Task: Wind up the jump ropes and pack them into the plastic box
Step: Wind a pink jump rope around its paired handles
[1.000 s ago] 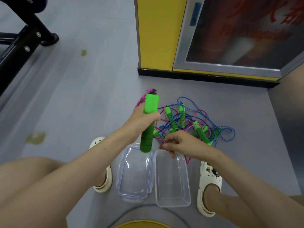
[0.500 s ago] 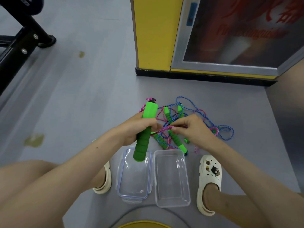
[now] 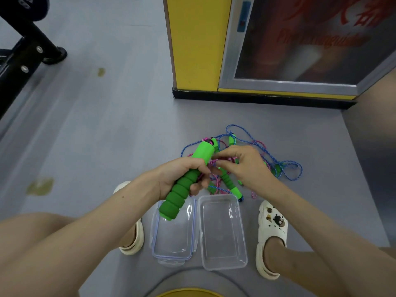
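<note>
My left hand (image 3: 182, 174) grips a green foam jump-rope handle (image 3: 184, 185), tilted with its lower end over the clear box lid (image 3: 173, 243). My right hand (image 3: 242, 166) pinches the pink cord (image 3: 214, 162) right beside the handle's upper part. Behind my hands a tangle of blue and pink ropes (image 3: 287, 166) with more green handles lies on the floor. A second green handle (image 3: 229, 183) dangles below my right hand. The clear plastic box (image 3: 222, 262) stands open on the floor between my feet, with nothing in it.
I squat on a grey floor, a white clog (image 3: 272, 232) on the right and another (image 3: 132, 241) on the left. A yellow cabinet (image 3: 195, 43) with a glass door stands behind the ropes. Black metal equipment (image 3: 23, 54) sits at the far left.
My right hand has come up from above the box to the handle, drawing the pink cord against it. The left hand has tilted the handle and lowered it a little.
</note>
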Motion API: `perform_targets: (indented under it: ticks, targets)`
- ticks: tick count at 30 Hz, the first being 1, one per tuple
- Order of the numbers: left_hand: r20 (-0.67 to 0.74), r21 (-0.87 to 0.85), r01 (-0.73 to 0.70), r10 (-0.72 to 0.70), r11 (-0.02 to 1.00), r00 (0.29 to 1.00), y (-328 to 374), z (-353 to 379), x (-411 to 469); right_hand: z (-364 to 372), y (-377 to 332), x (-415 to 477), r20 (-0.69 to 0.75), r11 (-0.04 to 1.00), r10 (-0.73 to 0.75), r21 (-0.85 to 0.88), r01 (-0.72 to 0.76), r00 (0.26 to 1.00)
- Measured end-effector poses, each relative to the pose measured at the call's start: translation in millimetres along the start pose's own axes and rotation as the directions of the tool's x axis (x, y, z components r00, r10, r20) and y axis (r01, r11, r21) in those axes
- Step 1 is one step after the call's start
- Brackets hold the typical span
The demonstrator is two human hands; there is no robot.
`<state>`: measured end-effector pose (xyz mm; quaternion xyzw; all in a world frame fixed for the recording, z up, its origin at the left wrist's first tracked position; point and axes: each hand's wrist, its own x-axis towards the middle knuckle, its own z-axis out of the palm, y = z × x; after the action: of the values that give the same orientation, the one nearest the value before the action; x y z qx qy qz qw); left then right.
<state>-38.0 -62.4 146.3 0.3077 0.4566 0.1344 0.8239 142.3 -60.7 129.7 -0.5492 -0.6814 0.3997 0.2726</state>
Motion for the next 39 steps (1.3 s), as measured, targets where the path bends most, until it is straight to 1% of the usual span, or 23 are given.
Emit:
perform_targets:
  ticks: [2,5,7,9,10,12,14,16,17,19,20,21,22,23,24,26,27,29,31,34,36,37,39]
  targets:
    - [0.107,-0.029,-0.016,0.019,0.999,0.994,-2,0,0,-1,-1,1,-0.009,1.000,-0.009,0.012,0.009,1.000]
    - [0.265,-0.189,-0.079,0.129,0.979,0.956,-5,-2,3,1,-3,0,0.028,1.000,-0.015,0.023,0.014,0.999]
    - [0.355,-0.307,-0.100,0.212,0.946,0.911,-4,-2,4,4,-1,1,0.067,0.998,0.018,-0.056,-0.015,0.998]
    - [0.376,-0.409,-0.123,0.290,0.904,0.880,-1,-1,3,7,7,0,0.163,0.976,0.093,-0.210,-0.057,0.982]
    - [0.352,-0.446,-0.153,0.331,0.882,0.876,1,0,2,8,10,-2,0.226,0.959,0.131,-0.276,-0.066,0.965]
    - [0.232,-0.473,-0.235,0.378,0.849,0.896,6,3,0,12,16,-7,0.324,0.938,0.175,-0.340,-0.058,0.930]
    - [0.061,-0.471,-0.313,0.384,0.825,0.921,12,3,-1,15,16,-10,0.373,0.937,0.180,-0.347,-0.043,0.910]
    - [-0.065,-0.490,-0.379,0.401,0.785,0.914,16,-1,-1,14,13,-11,0.413,0.931,0.201,-0.363,-0.042,0.888]
    - [-0.108,-0.507,-0.401,0.405,0.763,0.908,18,-5,-2,13,15,-12,0.434,0.914,0.236,-0.402,-0.047,0.869]
    - [-0.158,-0.508,-0.428,0.407,0.748,0.900,19,-12,-3,12,21,-15,0.466,0.834,0.348,-0.551,-0.041,0.814]
    - [-0.158,-0.498,-0.430,0.409,0.753,0.899,19,-15,-4,13,24,-17,0.466,0.785,0.410,-0.618,-0.043,0.784]
    - [-0.140,-0.489,-0.425,0.412,0.762,0.900,19,-16,-5,15,26,-18,0.458,0.751,0.456,-0.658,-0.054,0.763]
    - [-0.108,-0.483,-0.410,0.412,0.774,0.905,18,-16,-7,16,25,-19,0.447,0.741,0.476,-0.668,-0.072,0.757]
    - [-0.063,-0.482,-0.389,0.412,0.785,0.909,17,-15,-7,16,25,-19,0.440,0.764,0.469,-0.637,-0.101,0.766]
    - [-0.006,-0.487,-0.362,0.411,0.795,0.911,16,-13,-7,16,22,-18,0.430,0.821,0.442,-0.547,-0.162,0.787]
    - [0.125,-0.512,-0.303,0.419,0.804,0.899,13,-11,-5,17,11,-14,0.359,0.929,0.358,-0.234,-0.288,0.862]
    - [0.189,-0.521,-0.275,0.424,0.808,0.886,12,-10,-4,18,5,-11,0.308,0.949,0.316,-0.102,-0.299,0.897]
    - [0.280,-0.520,-0.232,0.420,0.822,0.863,10,-9,-1,21,0,-5,0.181,0.970,0.226,0.044,-0.237,0.957]
    - [0.318,-0.512,-0.206,0.407,0.834,0.856,8,-7,1,22,-1,-1,0.101,0.982,0.160,0.085,-0.169,0.982]
    - [0.354,-0.508,-0.178,0.393,0.843,0.848,5,-3,4,19,-10,2,0.087,0.987,0.077,0.134,-0.088,0.993]
    - [0.414,-0.519,-0.147,0.398,0.842,0.819,5,-4,7,21,-13,6,0.095,0.986,0.070,0.147,-0.084,0.993]
    - [0.449,-0.512,-0.141,0.404,0.847,0.797,5,-3,7,23,-12,7,0.103,0.985,0.093,0.136,-0.107,0.990]
    - [0.471,-0.486,-0.150,0.403,0.861,0.784,6,-3,7,25,-6,8,0.113,0.988,0.137,0.059,-0.144,0.984]
